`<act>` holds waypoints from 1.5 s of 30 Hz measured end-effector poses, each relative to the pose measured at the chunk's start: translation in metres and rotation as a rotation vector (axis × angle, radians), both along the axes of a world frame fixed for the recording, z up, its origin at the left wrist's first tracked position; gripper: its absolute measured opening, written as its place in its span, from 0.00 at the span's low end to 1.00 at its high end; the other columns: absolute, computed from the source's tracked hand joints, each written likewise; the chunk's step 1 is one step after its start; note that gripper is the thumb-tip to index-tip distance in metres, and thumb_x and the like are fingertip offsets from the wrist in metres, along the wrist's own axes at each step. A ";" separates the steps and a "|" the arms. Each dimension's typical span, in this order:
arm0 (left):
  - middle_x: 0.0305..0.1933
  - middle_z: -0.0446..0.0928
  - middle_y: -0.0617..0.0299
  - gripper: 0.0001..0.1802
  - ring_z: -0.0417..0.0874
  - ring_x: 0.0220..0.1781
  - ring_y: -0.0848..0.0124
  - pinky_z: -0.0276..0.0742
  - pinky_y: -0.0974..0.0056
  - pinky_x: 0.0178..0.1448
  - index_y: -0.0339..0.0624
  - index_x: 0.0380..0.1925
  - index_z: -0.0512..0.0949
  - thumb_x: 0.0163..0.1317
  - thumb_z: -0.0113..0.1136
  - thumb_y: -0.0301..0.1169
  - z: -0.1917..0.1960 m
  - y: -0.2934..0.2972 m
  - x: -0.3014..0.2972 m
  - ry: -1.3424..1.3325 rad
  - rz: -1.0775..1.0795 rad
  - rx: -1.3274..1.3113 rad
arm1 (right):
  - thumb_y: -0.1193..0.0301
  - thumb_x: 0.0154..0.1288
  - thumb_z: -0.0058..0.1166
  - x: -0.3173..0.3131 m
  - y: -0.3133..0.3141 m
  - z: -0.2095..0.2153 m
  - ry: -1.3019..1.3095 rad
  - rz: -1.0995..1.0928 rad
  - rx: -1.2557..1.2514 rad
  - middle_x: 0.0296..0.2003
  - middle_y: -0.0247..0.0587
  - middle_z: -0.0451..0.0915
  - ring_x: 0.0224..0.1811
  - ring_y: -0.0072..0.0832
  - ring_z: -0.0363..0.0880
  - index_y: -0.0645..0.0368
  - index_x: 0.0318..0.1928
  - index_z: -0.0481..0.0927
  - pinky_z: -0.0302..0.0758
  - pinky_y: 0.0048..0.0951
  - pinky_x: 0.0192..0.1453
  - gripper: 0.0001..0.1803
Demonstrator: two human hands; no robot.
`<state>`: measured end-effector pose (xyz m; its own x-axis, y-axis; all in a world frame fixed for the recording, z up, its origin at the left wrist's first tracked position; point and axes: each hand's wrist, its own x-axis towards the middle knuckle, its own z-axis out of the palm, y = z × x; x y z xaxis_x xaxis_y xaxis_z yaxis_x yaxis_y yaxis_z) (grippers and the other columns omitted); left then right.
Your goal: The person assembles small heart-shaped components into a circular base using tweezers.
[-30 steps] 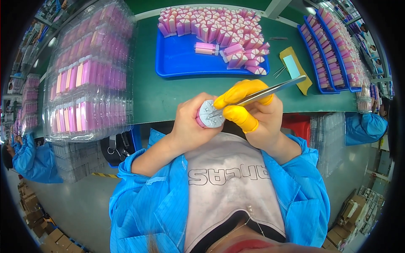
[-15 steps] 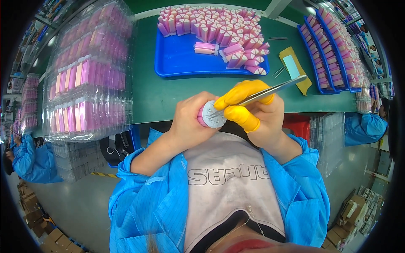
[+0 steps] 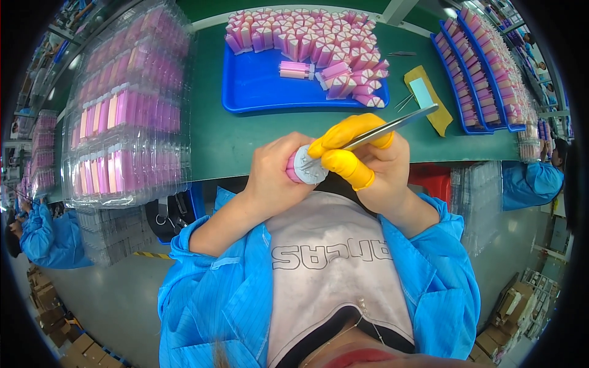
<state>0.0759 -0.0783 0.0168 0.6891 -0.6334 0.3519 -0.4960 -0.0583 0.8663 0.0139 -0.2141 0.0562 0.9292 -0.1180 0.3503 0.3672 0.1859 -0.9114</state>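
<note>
Small round part (image 3: pixel 308 165), pale grey face with pink rim, held just in front of the chest, over the near edge of the green table (image 3: pixel 245 141). Left hand (image 3: pixel 276 178) curled around the part, fingers pressed together behind it. Right hand (image 3: pixel 368 156) with yellow finger cots on thumb and forefinger, pinching metal tweezers (image 3: pixel 380 130); tweezer tip touching the face of the part, handle slanting up to the right. Behind the hands, blue tray (image 3: pixel 257 92) with pink wedge-shaped boxes (image 3: pixel 319 43) packed along its far and right sides, bare blue floor at front left. Left of the table, tall stack of clear blister trays (image 3: pixel 123 122) with pink and orange pieces in rows. Right side, long narrow blue trays (image 3: pixel 472 73) of pink pieces, angled away. Yellow cloth (image 3: pixel 429 101) with pale rectangular card just right of the blue tray. Open green strip between tray and table edge, hands hanging right above that edge. Other blue-sleeved workers at far left (image 3: pixel 43 239) and far right (image 3: pixel 534 181), well apart.
</note>
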 end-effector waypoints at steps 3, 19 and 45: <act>0.28 0.76 0.55 0.18 0.78 0.30 0.58 0.73 0.63 0.33 0.40 0.30 0.73 0.35 0.66 0.24 0.000 0.000 0.000 0.002 -0.001 0.004 | 0.78 0.53 0.56 -0.001 -0.002 -0.001 0.000 -0.003 -0.054 0.34 0.41 0.74 0.36 0.25 0.75 0.68 0.37 0.73 0.74 0.24 0.43 0.11; 0.27 0.75 0.54 0.15 0.78 0.29 0.60 0.72 0.65 0.33 0.39 0.29 0.73 0.37 0.64 0.24 -0.003 -0.003 0.002 0.066 -0.081 0.079 | 0.77 0.53 0.56 0.000 -0.011 0.013 -0.037 -0.058 -0.634 0.31 0.39 0.75 0.32 0.24 0.76 0.67 0.33 0.75 0.74 0.22 0.38 0.08; 0.30 0.75 0.64 0.19 0.74 0.33 0.79 0.70 0.71 0.39 0.39 0.37 0.74 0.40 0.63 0.25 0.006 0.008 0.005 0.512 -0.485 -0.030 | 0.78 0.52 0.57 -0.001 -0.011 0.007 -0.040 0.072 -0.140 0.32 0.42 0.75 0.34 0.25 0.76 0.69 0.35 0.75 0.74 0.22 0.38 0.10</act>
<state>0.0807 -0.0708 0.0233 0.4153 -0.9060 0.0812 0.0099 0.0938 0.9955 0.0132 -0.2252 0.0636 0.9186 0.0011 0.3952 0.3936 0.0858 -0.9153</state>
